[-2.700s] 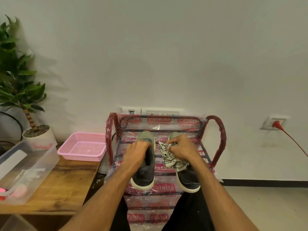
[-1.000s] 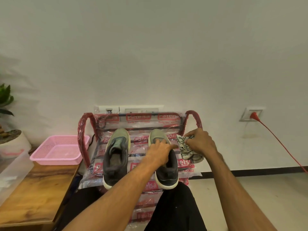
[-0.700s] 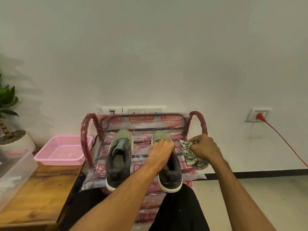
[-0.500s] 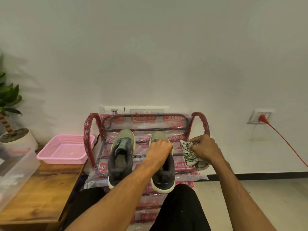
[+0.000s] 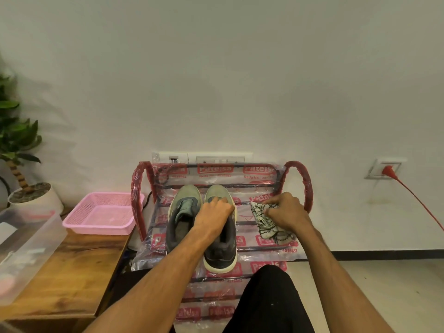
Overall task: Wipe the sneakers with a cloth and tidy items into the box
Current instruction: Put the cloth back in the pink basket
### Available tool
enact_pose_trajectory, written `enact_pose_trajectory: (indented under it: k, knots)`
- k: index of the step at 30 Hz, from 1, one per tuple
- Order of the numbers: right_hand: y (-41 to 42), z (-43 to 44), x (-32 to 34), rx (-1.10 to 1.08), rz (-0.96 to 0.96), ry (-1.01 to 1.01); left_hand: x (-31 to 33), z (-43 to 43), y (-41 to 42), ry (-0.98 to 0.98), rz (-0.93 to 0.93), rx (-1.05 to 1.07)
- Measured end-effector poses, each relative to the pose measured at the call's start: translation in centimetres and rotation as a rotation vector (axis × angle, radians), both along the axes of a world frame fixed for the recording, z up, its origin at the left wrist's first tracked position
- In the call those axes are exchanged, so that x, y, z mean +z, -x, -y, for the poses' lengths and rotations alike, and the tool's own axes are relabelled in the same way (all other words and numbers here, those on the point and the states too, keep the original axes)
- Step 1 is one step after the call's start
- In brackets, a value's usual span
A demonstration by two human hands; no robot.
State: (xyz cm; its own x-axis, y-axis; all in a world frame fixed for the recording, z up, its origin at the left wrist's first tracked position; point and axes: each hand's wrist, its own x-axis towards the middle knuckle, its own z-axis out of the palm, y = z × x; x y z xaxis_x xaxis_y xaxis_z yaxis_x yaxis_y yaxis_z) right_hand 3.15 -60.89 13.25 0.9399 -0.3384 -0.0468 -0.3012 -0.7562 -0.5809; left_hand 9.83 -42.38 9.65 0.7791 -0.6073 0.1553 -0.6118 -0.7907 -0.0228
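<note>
Head view, nearest first: the left hand [image 5: 213,219] curls over the collar of one sneaker [image 5: 221,253] on the shoe rack [image 5: 305,183], with the second sneaker [image 5: 180,212] close alongside. The right hand [image 5: 286,215] clutches the bunched cloth [image 5: 269,230] on the rack just beside, off the shoe. Wiping seems underway or ending, I judge; tidying into the clear box [image 5: 31,239] on the tabletop [image 5: 79,267] farther left looks undone.

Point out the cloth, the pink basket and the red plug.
cloth [image 5: 257,216]: head view, patterned fabric, left part.
pink basket [image 5: 101,216]: head view, bare mesh floor.
red plug [image 5: 387,170]: head view, plug body.
</note>
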Motion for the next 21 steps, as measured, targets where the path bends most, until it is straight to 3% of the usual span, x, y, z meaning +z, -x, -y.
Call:
enact_pose_trajectory:
  k: [11,14,21]
  knots:
    - [-0.1,-1.3,-0.1,0.015,0.016,-0.11,0.2,-0.4,0.3,0.125,-0.071,0.04]
    - [0.1,-1.3,-0.2,-0.069,0.05,-0.329,0.6,-1.3,0.3,0.187,-0.121,0.056]
    - [0.4,-2.8,1.3,-0.289,0.073,-1.087,3.3,-4.3,0.3,0.328,-0.074,0.072]
